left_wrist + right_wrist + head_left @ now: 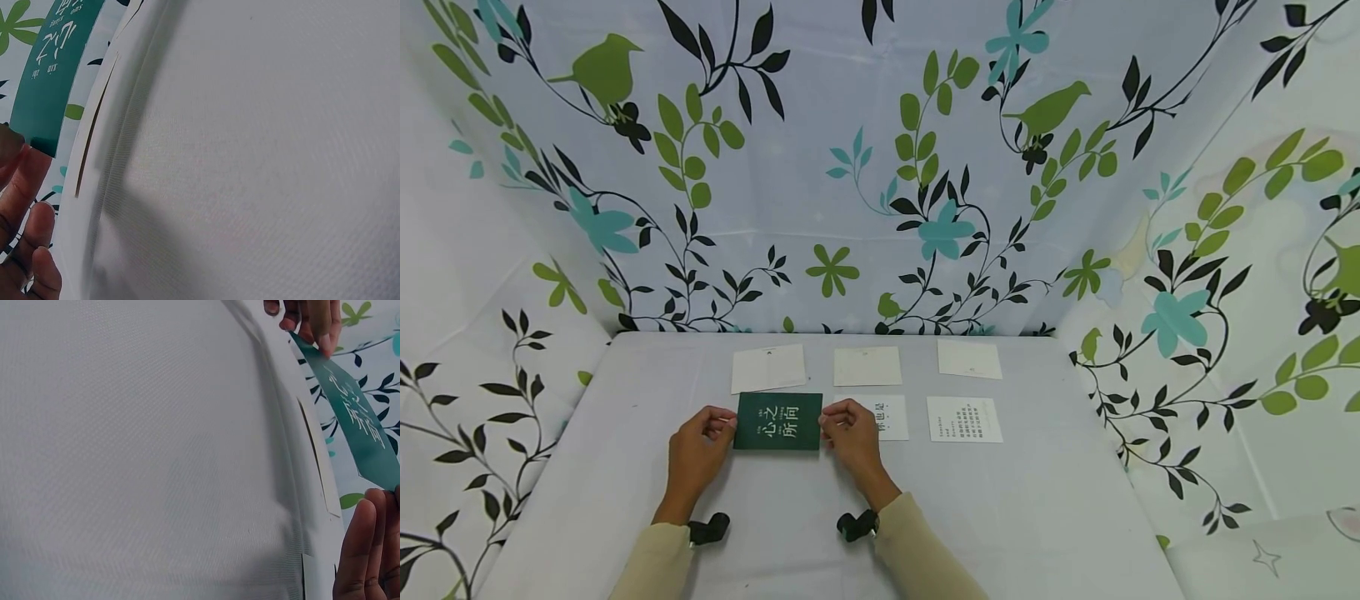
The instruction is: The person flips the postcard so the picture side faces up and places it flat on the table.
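Observation:
A dark green card [777, 422] with white Chinese characters is held up level between both hands. My left hand [702, 446] pinches its left edge between thumb and fingertips. At the opposite edge, my right hand [855, 437] pinches the card the same way. In the left wrist view the green card [50, 81] stands above the table surface, the left hand [25, 212] at its lower end. The right wrist view shows the green card [353, 412] stretched between both hands. Behind the right hand, a white card [891, 418] with dark characters is partly covered.
Along the table's back lie a left pale card [768, 368], a middle one [867, 367] and a right one [969, 359]. A white card with printed text [965, 419] lies to the right. A patterned curtain [850, 208] rises behind the white table [1037, 517].

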Motion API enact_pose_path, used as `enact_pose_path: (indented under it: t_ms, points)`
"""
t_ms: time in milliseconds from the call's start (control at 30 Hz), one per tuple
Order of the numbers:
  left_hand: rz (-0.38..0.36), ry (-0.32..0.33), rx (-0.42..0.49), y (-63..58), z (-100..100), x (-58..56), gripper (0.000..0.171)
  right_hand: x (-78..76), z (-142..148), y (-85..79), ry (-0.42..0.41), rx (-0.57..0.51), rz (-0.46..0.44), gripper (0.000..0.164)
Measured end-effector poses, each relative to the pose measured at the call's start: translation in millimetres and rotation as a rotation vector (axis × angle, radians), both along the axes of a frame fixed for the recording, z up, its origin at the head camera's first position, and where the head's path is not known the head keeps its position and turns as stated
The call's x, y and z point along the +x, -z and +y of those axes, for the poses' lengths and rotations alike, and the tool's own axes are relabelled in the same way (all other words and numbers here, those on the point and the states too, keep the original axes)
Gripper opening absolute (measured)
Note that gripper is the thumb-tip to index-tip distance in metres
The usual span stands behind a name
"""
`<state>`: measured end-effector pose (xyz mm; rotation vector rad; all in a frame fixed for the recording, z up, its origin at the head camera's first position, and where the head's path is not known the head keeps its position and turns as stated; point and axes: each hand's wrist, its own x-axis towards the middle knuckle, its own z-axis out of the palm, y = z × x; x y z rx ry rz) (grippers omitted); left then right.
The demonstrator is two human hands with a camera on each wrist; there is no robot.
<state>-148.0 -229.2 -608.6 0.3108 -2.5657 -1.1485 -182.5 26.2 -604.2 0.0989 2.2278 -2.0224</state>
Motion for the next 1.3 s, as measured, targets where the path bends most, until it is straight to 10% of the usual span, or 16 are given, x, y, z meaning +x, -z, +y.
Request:
enact_pose_path:
  t_ms: [1300]
  points:
    - [-0.104,0.105,-0.027,5.2,4.8,1.6,0.047,4.0,11.0,3.5,-0.025,0.015,0.032,0.032]
